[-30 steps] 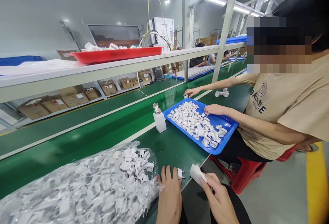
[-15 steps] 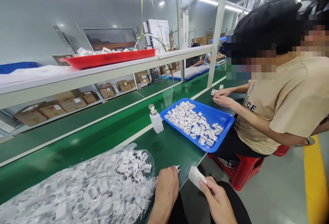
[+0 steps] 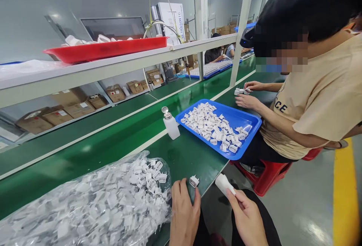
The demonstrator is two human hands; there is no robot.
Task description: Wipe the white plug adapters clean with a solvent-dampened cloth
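My left hand rests at the bench's near edge, its thumb and fingers apart. Just beyond the thumb tip sits a white plug charger on the green surface, prongs pointing up and right; I cannot tell whether the thumb touches it. In my right hand is a folded white cloth, pinched at its lower end and held beyond the bench edge, above my lap. Beside my left hand lies a clear plastic bag full of similar white pieces.
A blue tray of white charger pieces stands ahead, beside a white pump bottle. To the right, a co-worker handles white pieces. A red tray sits on the raised shelf, supported by posts.
My left hand has opened, and the charger it covered before now shows in full on the bench. My right hand and the cloth have shifted slightly right. The camera view has tilted down.
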